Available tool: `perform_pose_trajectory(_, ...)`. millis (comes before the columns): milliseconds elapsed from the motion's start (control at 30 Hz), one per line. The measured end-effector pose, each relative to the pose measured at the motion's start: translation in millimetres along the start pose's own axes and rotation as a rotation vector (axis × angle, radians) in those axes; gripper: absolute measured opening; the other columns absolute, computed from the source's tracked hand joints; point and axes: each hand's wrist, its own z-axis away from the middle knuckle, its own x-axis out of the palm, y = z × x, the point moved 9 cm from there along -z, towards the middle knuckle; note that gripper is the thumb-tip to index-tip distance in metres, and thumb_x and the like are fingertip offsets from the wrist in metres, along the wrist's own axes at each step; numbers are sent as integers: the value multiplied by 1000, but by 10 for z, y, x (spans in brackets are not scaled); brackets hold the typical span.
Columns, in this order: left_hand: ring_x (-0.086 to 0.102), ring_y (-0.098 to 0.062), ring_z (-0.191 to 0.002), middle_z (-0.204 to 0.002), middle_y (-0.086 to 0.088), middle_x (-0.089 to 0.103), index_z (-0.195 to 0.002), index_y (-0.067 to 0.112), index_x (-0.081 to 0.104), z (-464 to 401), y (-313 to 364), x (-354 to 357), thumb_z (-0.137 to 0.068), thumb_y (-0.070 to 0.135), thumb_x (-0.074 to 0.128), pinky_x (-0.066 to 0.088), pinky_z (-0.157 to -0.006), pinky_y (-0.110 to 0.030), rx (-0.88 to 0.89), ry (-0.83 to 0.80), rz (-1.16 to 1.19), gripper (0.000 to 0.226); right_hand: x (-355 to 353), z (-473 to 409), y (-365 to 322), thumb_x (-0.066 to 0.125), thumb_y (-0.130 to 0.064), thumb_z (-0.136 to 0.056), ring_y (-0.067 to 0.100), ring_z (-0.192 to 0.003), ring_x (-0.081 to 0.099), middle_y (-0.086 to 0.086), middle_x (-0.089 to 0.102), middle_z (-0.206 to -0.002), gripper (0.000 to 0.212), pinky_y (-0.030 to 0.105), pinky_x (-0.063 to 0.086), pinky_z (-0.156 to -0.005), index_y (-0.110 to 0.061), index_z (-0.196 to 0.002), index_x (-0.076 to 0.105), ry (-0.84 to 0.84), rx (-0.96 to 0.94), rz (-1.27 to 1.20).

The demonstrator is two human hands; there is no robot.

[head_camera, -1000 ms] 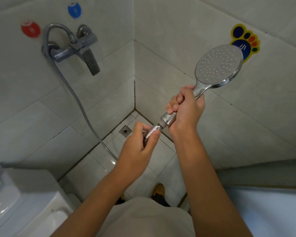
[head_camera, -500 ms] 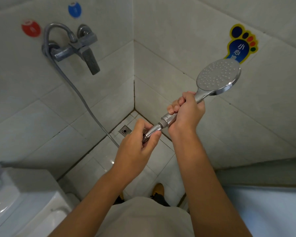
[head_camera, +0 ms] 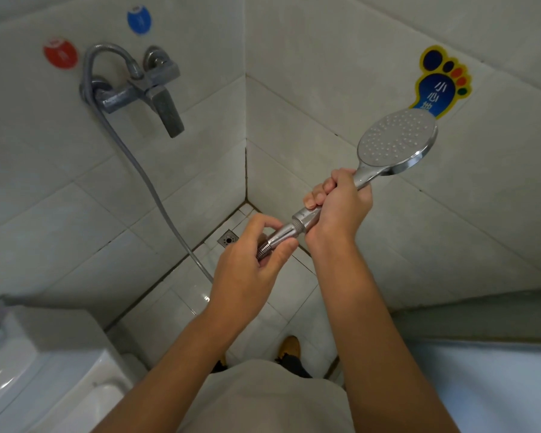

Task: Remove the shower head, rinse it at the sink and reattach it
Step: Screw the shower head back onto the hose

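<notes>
The chrome shower head [head_camera: 395,140] has a round grey spray face and points up to the right, in front of the right-hand tiled wall. My right hand [head_camera: 341,204] grips its handle. My left hand [head_camera: 253,260] pinches the hose nut [head_camera: 283,234] where the metal hose [head_camera: 144,176] meets the base of the handle. The hose runs from my left hand up the left wall to the wall tap [head_camera: 138,89]. The nut still sits against the handle's end.
A floor drain [head_camera: 228,239] lies in the corner behind my hands. A toilet cistern [head_camera: 44,370] stands at the lower left, and a white basin edge [head_camera: 497,385] shows at the lower right. A foot-shaped sticker [head_camera: 441,85] is on the right wall.
The shower head has tilted lower and further right, uncovering the foot sticker. My left hand's fingers have shifted around the hose nut. Both hands keep their grip.
</notes>
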Motion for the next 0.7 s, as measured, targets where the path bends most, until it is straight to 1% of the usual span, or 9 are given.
perform_pose_trajectory(100,49,-7,-52,-68,1,60,-103,34,55,-6,-10,-7,-90,45,60,42,-47,-26,-11,8,8,18,2,6,14,42,7,-89,12,-40,32,1,37,-56,19,23,33,-39,-11,-96,45,4,3,-2)
perform_pose_trajectory(167,46,-5,-51,-66,0,58,-103,33,55,-7,-37,-8,-86,52,59,40,-47,-24,-46,11,20,26,5,7,21,42,7,-89,12,-40,32,1,36,-56,19,23,33,-39,-11,-96,44,4,8,-3)
perform_pose_trajectory(233,45,-4,-50,-62,4,53,-102,28,58,-3,-52,-5,-85,58,51,39,-46,-22,-76,15,32,35,8,7,22,41,7,-89,12,-40,32,1,36,-56,19,22,32,-39,-11,-95,44,8,10,-9)
perform_pose_trajectory(333,42,-5,-45,-52,11,45,-92,20,64,-2,-59,-14,-93,51,38,32,-45,-19,-74,27,46,40,14,14,22,41,7,-89,12,-39,32,0,36,-55,19,22,32,-38,-10,-95,44,9,12,-9)
perform_pose_trajectory(433,41,-5,-45,-53,10,46,-93,17,67,-6,-86,-30,-98,41,42,32,-45,-21,-65,30,-11,36,14,31,20,41,7,-89,12,-39,32,0,36,-55,19,23,32,-38,-10,-95,44,2,10,-3)
perform_pose_trajectory(600,46,-8,-51,-61,5,51,-93,18,63,17,-34,-30,-94,42,48,40,-47,-29,-31,8,18,29,-1,31,20,40,7,-89,11,-38,32,1,36,-56,19,22,32,-38,-10,-96,44,7,14,-15)
perform_pose_trajectory(700,47,-9,-53,-63,5,52,-95,19,61,32,-14,-35,-92,42,51,42,-47,-30,-10,4,35,26,-22,34,37,41,7,-89,12,-40,32,1,37,-56,19,23,33,-38,-11,-94,43,9,24,-12)
